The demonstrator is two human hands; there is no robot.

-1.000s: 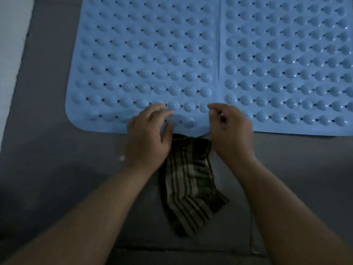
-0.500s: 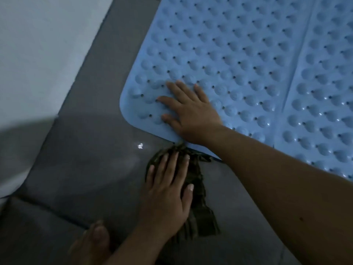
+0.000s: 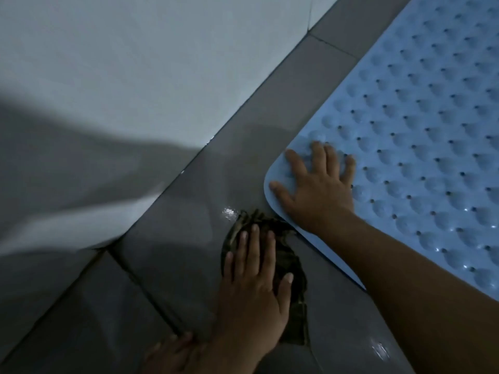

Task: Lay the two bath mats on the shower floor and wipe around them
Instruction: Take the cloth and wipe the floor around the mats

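The blue bath mat (image 3: pixel 421 147) lies flat on the grey tiled floor (image 3: pixel 189 238), at the right side of the scene, and its rounded near-left corner points toward the wall. The right hand (image 3: pixel 318 190) rests on this corner with the fingers straight and spread, the palm pressing down on the bumps. Just near of the corner, touching the mat edge, a dark striped cloth (image 3: pixel 291 263) is bunched on the floor. The left hand (image 3: pixel 253 287) lies on top of the cloth, fingers straight and a little apart, pressing it flat. A white tiled wall (image 3: pixel 135 76) stands at the left and far side. At the near edge, bare toes (image 3: pixel 172 346) are visible on the floor
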